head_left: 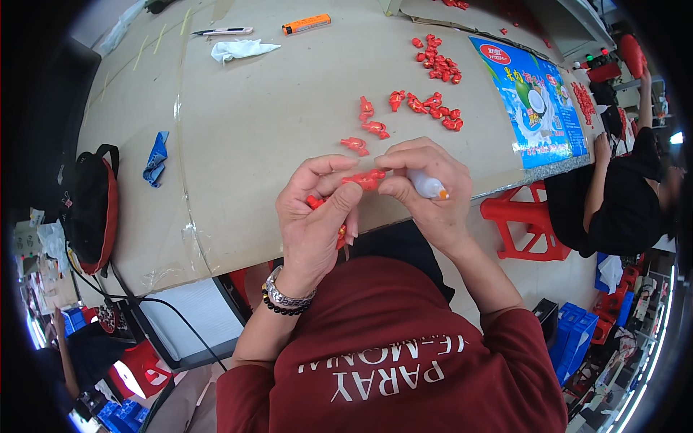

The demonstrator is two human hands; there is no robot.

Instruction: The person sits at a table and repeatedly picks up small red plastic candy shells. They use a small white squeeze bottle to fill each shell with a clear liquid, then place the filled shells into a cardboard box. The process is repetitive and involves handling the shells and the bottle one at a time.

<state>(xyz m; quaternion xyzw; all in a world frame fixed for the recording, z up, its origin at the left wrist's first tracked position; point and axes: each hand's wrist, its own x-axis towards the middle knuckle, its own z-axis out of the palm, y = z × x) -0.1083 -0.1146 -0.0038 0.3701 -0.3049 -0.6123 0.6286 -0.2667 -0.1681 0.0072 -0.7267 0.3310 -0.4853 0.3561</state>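
Note:
My left hand (307, 220) is closed, pinching a small red moulded piece with gold marks (366, 179) between thumb and fingers. More red pieces (315, 203) are tucked in the same palm, partly hidden by the fingers. My right hand (442, 206) is closed around a small whitish squeeze bottle (427, 185) with an orange tip, which points down towards me. Its thumb and forefinger meet at the right end of the pinched red piece. Just beyond my hands, a few similar red pieces (354, 145) lie on the table.
Clusters of red pieces (439, 65) lie farther right on the tan table (245, 130), beside a blue printed sheet (534, 101). An orange box (306, 24), a cutter knife (224, 32), white tissue (242, 50) and blue scrap (156, 159) sit left. A co-worker (621, 187) sits right.

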